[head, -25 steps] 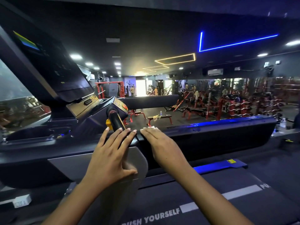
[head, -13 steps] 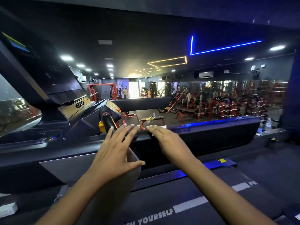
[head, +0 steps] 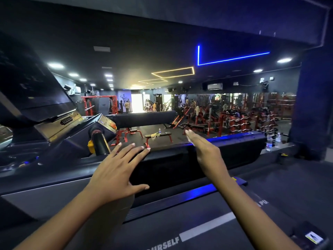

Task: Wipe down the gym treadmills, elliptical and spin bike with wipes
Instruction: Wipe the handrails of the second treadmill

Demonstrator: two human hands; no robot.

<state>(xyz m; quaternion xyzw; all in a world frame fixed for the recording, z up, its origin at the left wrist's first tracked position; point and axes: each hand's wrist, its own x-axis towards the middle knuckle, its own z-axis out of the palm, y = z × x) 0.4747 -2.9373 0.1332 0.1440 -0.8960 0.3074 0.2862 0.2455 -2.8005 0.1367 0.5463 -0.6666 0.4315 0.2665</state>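
On rail (head: 239, 147): left hand (head: 115, 170) pressed flat, fingers spread; right hand (head: 203, 150), fingers straight, slid rightward since a second ago. Hands now apart; wiping stroke likely midway.

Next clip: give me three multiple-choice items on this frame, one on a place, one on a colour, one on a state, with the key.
1. Where does the left hand lie?
A. on the black rail
B. on the belt
C. on the console screen

2. What colour is the L-shaped ceiling light?
A. red
B. blue
C. green

3. How are the fingers of the right hand?
A. curled into a fist
B. pinching a bottle
C. straight

Key: 1 A, its spread fingers lie across the rail's top; 2 B, the strip glows blue; 3 C, they stretch out straight over the rail.
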